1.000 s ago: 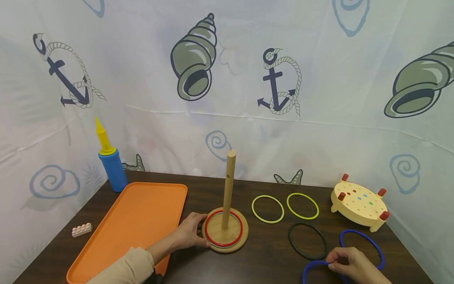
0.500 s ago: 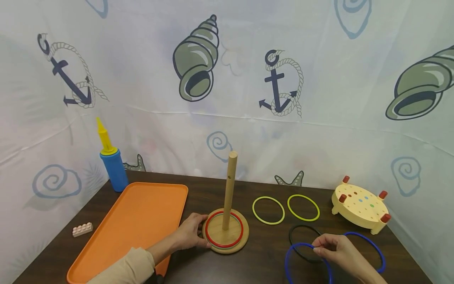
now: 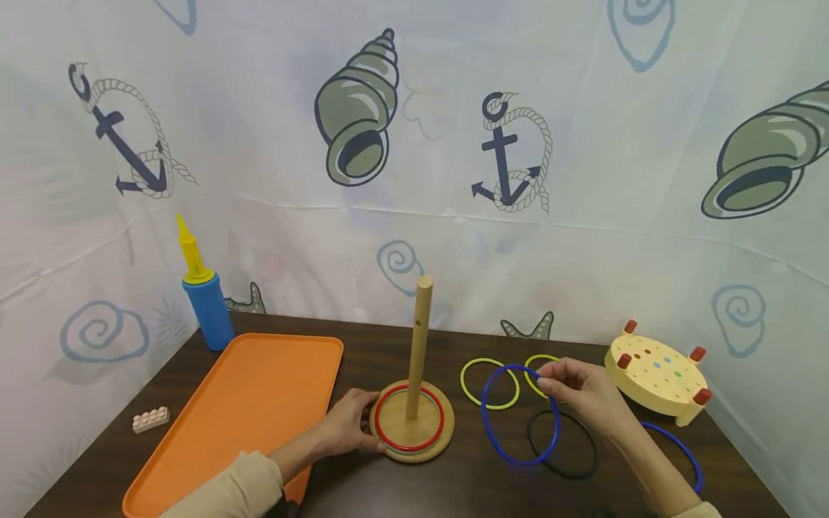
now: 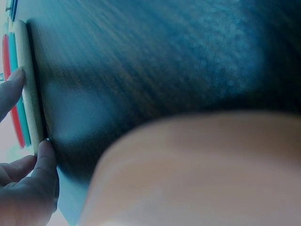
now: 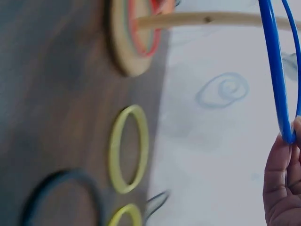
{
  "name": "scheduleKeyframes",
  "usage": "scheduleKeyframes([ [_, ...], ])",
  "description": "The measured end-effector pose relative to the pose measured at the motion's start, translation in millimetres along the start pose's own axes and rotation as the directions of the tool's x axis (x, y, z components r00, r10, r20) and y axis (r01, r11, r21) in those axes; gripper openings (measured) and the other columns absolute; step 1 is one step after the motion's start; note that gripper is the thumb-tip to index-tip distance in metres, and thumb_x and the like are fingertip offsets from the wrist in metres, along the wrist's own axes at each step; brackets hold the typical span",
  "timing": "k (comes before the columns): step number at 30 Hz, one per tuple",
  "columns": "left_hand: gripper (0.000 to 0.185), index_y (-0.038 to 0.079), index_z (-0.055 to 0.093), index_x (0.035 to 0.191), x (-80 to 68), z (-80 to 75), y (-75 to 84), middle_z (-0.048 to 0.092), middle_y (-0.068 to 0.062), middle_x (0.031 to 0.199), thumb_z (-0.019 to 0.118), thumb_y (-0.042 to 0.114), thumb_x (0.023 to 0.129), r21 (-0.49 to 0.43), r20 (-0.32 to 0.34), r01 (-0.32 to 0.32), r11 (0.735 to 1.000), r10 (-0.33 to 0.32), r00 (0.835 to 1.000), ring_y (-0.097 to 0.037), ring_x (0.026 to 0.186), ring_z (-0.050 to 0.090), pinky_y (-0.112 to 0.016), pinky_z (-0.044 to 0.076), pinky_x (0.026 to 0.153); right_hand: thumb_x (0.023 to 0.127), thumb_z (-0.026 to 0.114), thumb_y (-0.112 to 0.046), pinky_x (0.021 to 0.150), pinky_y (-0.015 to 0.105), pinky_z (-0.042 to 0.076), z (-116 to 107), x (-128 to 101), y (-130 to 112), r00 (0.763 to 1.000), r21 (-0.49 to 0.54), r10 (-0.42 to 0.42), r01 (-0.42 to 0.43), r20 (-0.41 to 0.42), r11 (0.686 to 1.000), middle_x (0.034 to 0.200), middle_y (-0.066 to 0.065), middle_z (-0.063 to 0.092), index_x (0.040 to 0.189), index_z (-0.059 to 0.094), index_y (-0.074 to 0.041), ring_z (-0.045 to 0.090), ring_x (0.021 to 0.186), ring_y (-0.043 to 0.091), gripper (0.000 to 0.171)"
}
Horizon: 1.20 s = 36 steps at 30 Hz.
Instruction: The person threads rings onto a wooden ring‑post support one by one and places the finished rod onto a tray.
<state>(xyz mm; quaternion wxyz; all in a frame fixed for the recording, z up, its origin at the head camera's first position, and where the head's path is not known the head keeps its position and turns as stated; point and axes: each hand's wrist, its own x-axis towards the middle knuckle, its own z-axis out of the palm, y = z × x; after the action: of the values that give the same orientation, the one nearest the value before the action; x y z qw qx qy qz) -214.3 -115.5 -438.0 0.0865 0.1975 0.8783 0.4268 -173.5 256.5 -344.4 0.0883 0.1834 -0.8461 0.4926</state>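
Note:
A wooden ring-toss stand [image 3: 419,352] has a round base and an upright peg. A red ring [image 3: 390,441] lies on the base around the peg, over a green ring [image 4: 26,127] seen edge-on in the left wrist view. My left hand [image 3: 347,424] grips the left rim of the base with thumb and fingers. My right hand [image 3: 586,396] pinches a blue ring [image 3: 487,424] by its upper right edge, between thumb and fingertips. This ring hangs tilted in the air, to the right of the stand. It overlaps a yellow ring [image 3: 463,392] and a black ring [image 3: 583,475] in the head view.
An orange tray [image 3: 278,388] lies left of the stand, with a pink toy brick [image 3: 151,419] beside it. Behind stands a blue and yellow hand pump [image 3: 209,309]. Right, a second blue ring [image 3: 688,450] lies near an upturned cream pegged toy [image 3: 657,370].
My right hand has lifted the blue ring from the table and carried it leftward and away from me, toward the stand. My left hand stays on the base.

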Motion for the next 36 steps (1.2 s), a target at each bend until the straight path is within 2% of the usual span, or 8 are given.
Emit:
scheduleKeyframes([
  [5, 0.085, -0.016, 0.042, 0.131, -0.1, 0.2, 0.7, 0.043, -0.024, 0.120, 0.087, 0.010, 0.063, -0.012, 0.006, 0.005, 1.000, -0.005, 1.000, -0.033, 0.103, 0.054, -0.035, 0.055, 0.081, 0.089, 0.064, -0.009, 0.061, 0.021, 0.052, 12.1, 24.5, -27.4, 0.999, 0.028, -0.009, 0.010, -0.046, 1.000, 0.076, -0.002, 0.064, 0.096, 0.064, 0.006, 0.060, 0.069, 0.008, 0.017],
  [10, 0.085, -0.015, 0.043, 0.131, -0.1, 0.4, 1.5, 0.043, -0.023, 0.119, 0.087, 0.012, 0.063, -0.002, 0.007, 0.015, 1.000, -0.015, 1.000, -0.032, 0.102, 0.054, -0.036, 0.056, 0.080, 0.089, 0.065, -0.015, 0.069, 0.020, 0.054, 25.2, 45.5, -48.0, 0.996, 0.101, 0.048, -0.040, -0.074, 0.994, 0.077, -0.005, 0.063, 0.101, 0.063, 0.006, 0.061, 0.074, 0.011, 0.024],
  [13, 0.085, -0.015, 0.043, 0.131, 0.1, 0.4, 1.3, 0.043, -0.023, 0.119, 0.087, 0.011, 0.063, -0.007, 0.009, 0.016, 1.000, -0.016, 1.000, -0.032, 0.102, 0.054, -0.035, 0.056, 0.080, 0.089, 0.066, -0.016, 0.072, 0.020, 0.054, 31.5, 58.1, -59.6, 0.992, 0.148, 0.058, -0.041, -0.112, 0.988, 0.078, -0.004, 0.063, 0.102, 0.063, 0.006, 0.061, 0.076, 0.013, 0.026],
  [20, 0.085, -0.016, 0.043, 0.130, -0.8, -0.2, 1.4, 0.043, -0.023, 0.119, 0.087, 0.010, 0.063, -0.016, 0.006, 0.009, 1.000, -0.009, 1.000, -0.032, 0.103, 0.054, -0.035, 0.056, 0.080, 0.089, 0.066, -0.017, 0.068, 0.018, 0.054, 42.6, 86.8, -81.6, 0.982, 0.198, 0.072, -0.037, -0.174, 0.979, 0.079, -0.003, 0.063, 0.103, 0.064, 0.004, 0.063, 0.075, 0.014, 0.026],
  [25, 0.084, -0.016, 0.044, 0.130, -1.8, -0.5, 1.4, 0.044, -0.023, 0.120, 0.087, 0.010, 0.062, -0.011, -0.002, 0.010, 1.000, -0.010, 1.000, -0.032, 0.103, 0.055, -0.035, 0.055, 0.081, 0.089, 0.065, -0.008, 0.069, 0.019, 0.055, 53.4, 105.2, -88.4, 0.980, 0.259, 0.040, 0.012, -0.194, 0.966, 0.076, -0.004, 0.062, 0.102, 0.063, 0.009, 0.060, 0.071, 0.009, 0.022],
  [30, 0.084, -0.015, 0.044, 0.130, -1.9, -0.6, 1.3, 0.044, -0.023, 0.120, 0.087, 0.010, 0.062, -0.004, -0.002, 0.010, 1.000, -0.010, 1.000, -0.031, 0.102, 0.055, -0.035, 0.055, 0.080, 0.087, 0.064, -0.002, 0.065, 0.017, 0.055, 63.8, 116.8, -88.7, 0.978, 0.298, 0.013, 0.051, -0.209, 0.953, 0.071, -0.007, 0.060, 0.100, 0.062, 0.012, 0.059, 0.067, 0.008, 0.019],
  [36, 0.084, -0.015, 0.044, 0.129, -1.5, -1.5, 1.6, 0.044, -0.023, 0.119, 0.087, 0.010, 0.062, -0.002, -0.004, 0.005, 1.000, -0.005, 1.000, -0.031, 0.102, 0.055, -0.034, 0.056, 0.079, 0.088, 0.063, -0.001, 0.064, 0.018, 0.055, 74.2, 120.8, -81.3, 0.981, 0.298, 0.035, 0.023, -0.190, 0.954, 0.072, -0.001, 0.061, 0.099, 0.063, 0.011, 0.058, 0.067, 0.009, 0.017],
])
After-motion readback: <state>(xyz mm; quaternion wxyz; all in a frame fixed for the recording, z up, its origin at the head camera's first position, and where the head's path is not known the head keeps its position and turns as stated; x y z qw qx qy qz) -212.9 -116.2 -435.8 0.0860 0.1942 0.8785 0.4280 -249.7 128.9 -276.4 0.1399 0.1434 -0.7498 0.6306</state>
